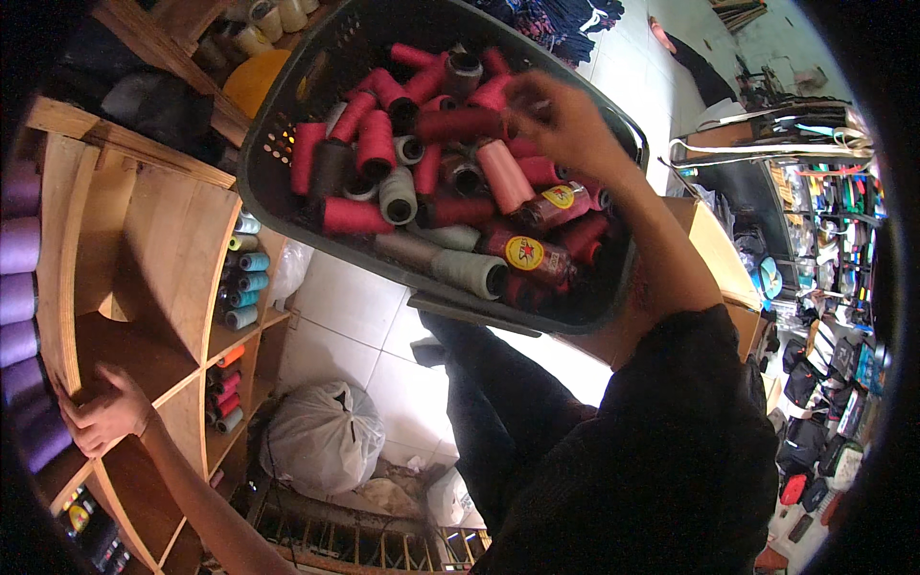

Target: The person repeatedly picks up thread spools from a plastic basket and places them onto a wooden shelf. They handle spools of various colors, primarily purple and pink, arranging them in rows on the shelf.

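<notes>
A large dark plastic basket [264, 206] holds many thread spools, mostly red, with some grey, dark and pink ones. Over its right part, my right hand [551, 120] is slightly blurred, with its fingers curled at the end of a dark red thread spool [458, 125]. That spool lies sideways above the others. A pink spool [505, 176] and a grey spool [398, 195] show below it. On the left, my left hand [107, 412] grips the wooden shelf edge [67, 316], thumb on one side and fingers on the other.
Purple thread cones [19, 297] line the far left. Teal spools [251, 281] and red spools [226, 388] fill smaller compartments. A tied white plastic bag [326, 436] sits on the tiled floor. Behind my right arm stands a cardboard box [714, 249]; crowded racks [815, 211] fill the right side.
</notes>
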Available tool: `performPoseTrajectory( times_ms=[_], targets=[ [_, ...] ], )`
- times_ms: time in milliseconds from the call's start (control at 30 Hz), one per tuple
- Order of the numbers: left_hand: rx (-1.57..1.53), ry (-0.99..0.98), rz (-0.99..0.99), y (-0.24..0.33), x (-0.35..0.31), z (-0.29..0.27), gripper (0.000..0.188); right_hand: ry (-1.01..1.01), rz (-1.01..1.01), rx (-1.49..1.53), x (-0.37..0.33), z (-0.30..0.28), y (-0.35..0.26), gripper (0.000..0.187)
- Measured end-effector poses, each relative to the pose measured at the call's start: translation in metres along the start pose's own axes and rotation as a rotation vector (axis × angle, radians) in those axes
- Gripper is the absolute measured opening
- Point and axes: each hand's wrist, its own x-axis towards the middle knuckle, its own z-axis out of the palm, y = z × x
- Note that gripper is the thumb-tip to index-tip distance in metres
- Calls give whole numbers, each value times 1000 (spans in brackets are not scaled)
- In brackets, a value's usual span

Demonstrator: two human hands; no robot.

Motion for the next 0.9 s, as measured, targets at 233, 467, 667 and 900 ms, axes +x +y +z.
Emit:
performPoseTrajectory(
  times_ms=[233, 467, 667, 900],
  targets=[
    [-1, 7, -7, -6, -10, 11, 75, -458, -435, -52, -108, 60, -45, 64],
    [54, 5, 20, -20, -10, 15, 75, -662, -245, 1, -76, 35, -30, 67],
    [10, -3, -6, -8, -8, 11, 77, -240, -325, -146, -34, 1, -5, 46],
    [-2, -53, -4, -12, -11, 12, 83, -229, -47, -406, -50, -28, -37, 26]
  ],
)
